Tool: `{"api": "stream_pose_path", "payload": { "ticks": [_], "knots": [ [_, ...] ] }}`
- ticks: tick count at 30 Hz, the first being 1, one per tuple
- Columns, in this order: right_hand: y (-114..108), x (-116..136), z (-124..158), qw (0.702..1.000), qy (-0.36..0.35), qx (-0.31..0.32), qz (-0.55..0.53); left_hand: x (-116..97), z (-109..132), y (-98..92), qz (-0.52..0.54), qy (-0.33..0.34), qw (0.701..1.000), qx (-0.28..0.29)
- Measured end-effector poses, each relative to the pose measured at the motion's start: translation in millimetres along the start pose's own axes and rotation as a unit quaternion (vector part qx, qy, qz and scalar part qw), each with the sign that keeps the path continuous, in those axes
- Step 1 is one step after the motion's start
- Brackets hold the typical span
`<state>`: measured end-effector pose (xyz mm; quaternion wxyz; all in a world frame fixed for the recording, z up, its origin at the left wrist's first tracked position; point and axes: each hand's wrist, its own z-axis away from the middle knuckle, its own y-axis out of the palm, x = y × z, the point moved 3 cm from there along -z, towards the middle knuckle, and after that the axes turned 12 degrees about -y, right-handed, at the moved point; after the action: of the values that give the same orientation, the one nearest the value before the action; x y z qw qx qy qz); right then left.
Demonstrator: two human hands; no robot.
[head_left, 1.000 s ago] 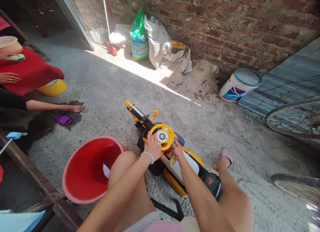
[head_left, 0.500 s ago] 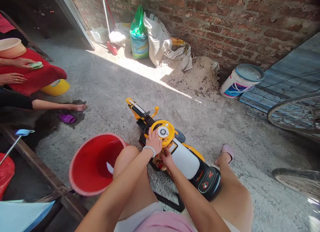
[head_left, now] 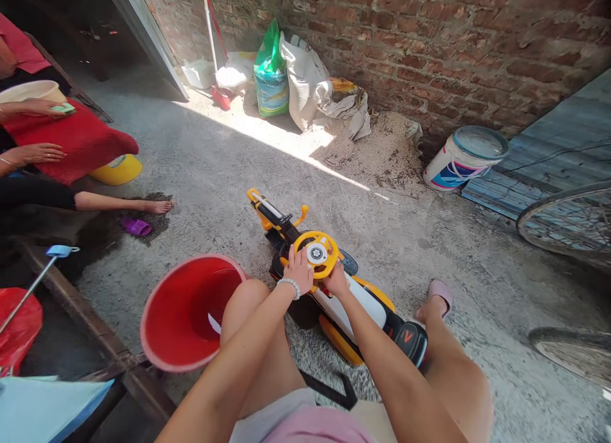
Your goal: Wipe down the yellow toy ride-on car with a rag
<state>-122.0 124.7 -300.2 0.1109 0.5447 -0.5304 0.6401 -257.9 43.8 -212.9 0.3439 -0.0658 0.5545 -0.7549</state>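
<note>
A yellow and black ride-on toy (head_left: 367, 306) with a white seat stands on the concrete between my legs. My left hand (head_left: 299, 271), with a pale bead bracelet at the wrist, grips the left rim of its yellow steering wheel (head_left: 329, 265). At the wheel's lower right is my right hand (head_left: 337, 280), its fingers curled and partly hidden; something small and reddish shows by it, too small to name. The toy's yellow front arm (head_left: 260, 207) points away to the upper left. Beside my left knee sits a red bucket (head_left: 165, 322).
At the left, a person's hands (head_left: 45, 153) show above a red cloth, with a bare foot near a purple slipper (head_left: 136, 226). Sacks (head_left: 272, 90) and a white paint bucket (head_left: 458, 160) line the brick wall. Bicycle wheels stand at the right.
My right hand has moved up from the toy's near side to the steering wheel. The toy has tipped, so its near yellow side now shows. My left hand stays on the wheel.
</note>
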Motion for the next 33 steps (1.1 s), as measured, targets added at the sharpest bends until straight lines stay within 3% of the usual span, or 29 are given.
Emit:
{"api": "stream_pose_path", "payload": {
  "ticks": [3,6,10,14,21,28,33],
  "knots": [
    [19.4,6.4,13.2,0.985,-0.005,0.089,0.145,-1.3,1.4,-2.1,-0.002,-0.003,1.000,0.002],
    [40.1,13.5,46.6,0.963,-0.023,0.144,0.226,-1.3,2.0,-3.3,-0.010,-0.004,1.000,0.005],
    [50.4,16.5,91.1,0.951,-0.054,0.174,0.251,-0.7,1.2,-2.6,-0.015,-0.001,1.000,0.002],
    [44.6,19.5,110.3,0.944,-0.079,0.203,0.246,0.0,-0.4,0.5,-0.009,0.000,1.000,-0.006],
    [46.0,41.7,72.7,0.928,-0.139,0.243,0.247,-1.0,0.2,-0.7,-0.008,-0.004,1.000,-0.007],
    [23.0,35.1,48.8,0.916,-0.145,0.281,0.247,-2.5,1.9,-2.2,-0.005,-0.006,1.000,-0.005],
    [15.3,20.4,47.5,0.926,-0.167,0.253,0.224,-2.9,3.3,-2.8,-0.003,-0.006,1.000,-0.001]
  ]
}}
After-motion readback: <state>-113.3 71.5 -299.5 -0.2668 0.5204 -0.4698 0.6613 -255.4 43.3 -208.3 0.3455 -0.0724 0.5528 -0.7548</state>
